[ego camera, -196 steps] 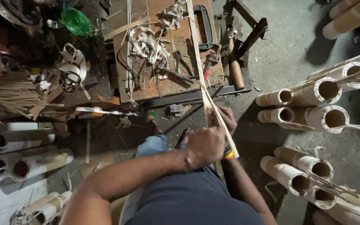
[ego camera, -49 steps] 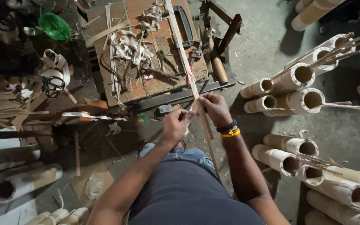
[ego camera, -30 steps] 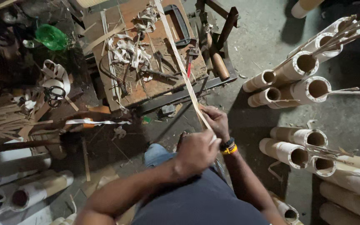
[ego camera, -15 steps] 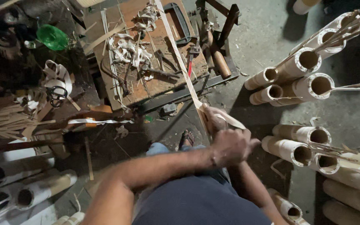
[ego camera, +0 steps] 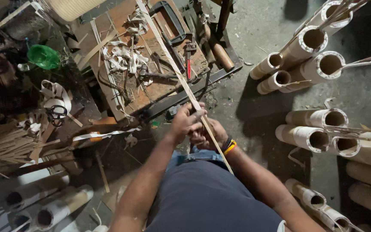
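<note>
The bamboo strip (ego camera: 181,79) is long, thin and pale. It runs from the top of the wooden counter (ego camera: 127,92) down past the person's lap. The left hand (ego camera: 185,121) is closed around the strip, with its fingers curled over it near the counter's front edge. The right hand (ego camera: 209,135) sits just below and behind the left hand, touching it. It is closed too, on the same strip, and it wears a yellow and black wristband (ego camera: 229,146). On the counter lie curly pale shavings (ego camera: 123,58), a tool with a red handle (ego camera: 188,68) and a black clamp (ego camera: 168,17). A green bowl (ego camera: 43,56) sits to the left, near a pair of scissors (ego camera: 56,114). Fat bamboo tubes (ego camera: 314,129) lie on the floor to the right.
</note>
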The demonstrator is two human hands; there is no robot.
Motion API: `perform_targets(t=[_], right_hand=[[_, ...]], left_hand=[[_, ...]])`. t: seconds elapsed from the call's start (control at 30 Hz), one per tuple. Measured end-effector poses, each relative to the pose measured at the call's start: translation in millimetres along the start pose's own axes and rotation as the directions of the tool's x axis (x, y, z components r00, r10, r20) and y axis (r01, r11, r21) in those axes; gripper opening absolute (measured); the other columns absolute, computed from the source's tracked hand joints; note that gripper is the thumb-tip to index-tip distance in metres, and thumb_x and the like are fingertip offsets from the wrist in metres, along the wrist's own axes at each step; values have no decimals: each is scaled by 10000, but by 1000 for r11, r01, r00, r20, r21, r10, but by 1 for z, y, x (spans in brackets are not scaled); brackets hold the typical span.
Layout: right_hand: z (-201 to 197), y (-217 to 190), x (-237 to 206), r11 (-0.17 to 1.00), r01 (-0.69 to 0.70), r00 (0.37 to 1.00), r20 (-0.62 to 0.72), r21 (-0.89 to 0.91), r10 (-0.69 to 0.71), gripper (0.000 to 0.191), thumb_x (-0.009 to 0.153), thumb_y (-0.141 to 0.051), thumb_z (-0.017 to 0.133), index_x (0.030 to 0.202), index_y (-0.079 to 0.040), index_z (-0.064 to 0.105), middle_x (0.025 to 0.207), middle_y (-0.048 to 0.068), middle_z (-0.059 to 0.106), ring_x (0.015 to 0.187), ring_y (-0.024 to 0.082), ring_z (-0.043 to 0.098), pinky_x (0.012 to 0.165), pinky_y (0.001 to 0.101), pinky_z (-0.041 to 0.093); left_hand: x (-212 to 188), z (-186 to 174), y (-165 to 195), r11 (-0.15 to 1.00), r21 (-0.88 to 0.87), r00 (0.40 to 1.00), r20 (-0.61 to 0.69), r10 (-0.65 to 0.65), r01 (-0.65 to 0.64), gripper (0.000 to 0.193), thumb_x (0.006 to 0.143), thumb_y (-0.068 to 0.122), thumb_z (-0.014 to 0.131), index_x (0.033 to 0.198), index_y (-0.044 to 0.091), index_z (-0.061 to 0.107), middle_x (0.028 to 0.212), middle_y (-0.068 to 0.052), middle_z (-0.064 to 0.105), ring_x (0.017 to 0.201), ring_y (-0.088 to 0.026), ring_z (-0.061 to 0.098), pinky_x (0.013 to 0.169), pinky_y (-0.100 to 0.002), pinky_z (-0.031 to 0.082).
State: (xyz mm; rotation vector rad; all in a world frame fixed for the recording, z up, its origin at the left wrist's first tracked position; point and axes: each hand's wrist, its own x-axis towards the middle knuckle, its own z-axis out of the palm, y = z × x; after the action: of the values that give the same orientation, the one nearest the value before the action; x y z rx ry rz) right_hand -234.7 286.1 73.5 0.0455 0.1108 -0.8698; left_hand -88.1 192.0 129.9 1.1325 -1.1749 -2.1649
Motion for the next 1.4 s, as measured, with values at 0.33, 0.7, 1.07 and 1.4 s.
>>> perform_targets(t=[0.33, 0.7, 1.07, 1.4], right_hand=[[-51, 6, -27, 421, -540, 647, -680, -728, -346, 521, 899, -501, 686, 1061, -13, 773, 902, 86, 805, 656, 206, 709, 559, 321, 565], [65, -59, 11, 396, -33, 708, -301, -918, -639, 218, 918, -193, 740, 1004, 4, 768, 816, 15, 762, 713, 83, 683, 633, 250, 538], [72, -56, 19, 339, -23, 620, -279, -941, -733, 218, 893, -143, 782, 963, 64, 779, 771, 40, 728, 640, 81, 624, 569, 239, 491], [54, -19, -15, 458, 9, 540, -381, -889, -750, 206, 949, -135, 726, 1057, 34, 772, 779, 19, 712, 607, 59, 576, 525, 221, 440]], left_hand=[[-11, -5, -29, 877, 433, 961, -79, 266, -208, 228, 1024, 240, 686, 966, 20, 709, 766, -7, 642, 714, -72, 526, 618, -294, 464], [-26, 8, -10, 717, 636, 886, -111, 449, -284, 179, 971, 207, 636, 965, 29, 652, 813, -196, 685, 743, -286, 703, 636, -404, 517], [-38, 18, 11, 680, 725, 928, -172, 330, -107, 371, 1011, 317, 719, 893, -26, 644, 693, -239, 600, 620, -349, 589, 553, -434, 462], [-94, 33, 41, 801, 598, 973, -181, 141, -4, 285, 949, 275, 683, 906, -4, 722, 706, -137, 754, 609, -156, 732, 582, -348, 555]])
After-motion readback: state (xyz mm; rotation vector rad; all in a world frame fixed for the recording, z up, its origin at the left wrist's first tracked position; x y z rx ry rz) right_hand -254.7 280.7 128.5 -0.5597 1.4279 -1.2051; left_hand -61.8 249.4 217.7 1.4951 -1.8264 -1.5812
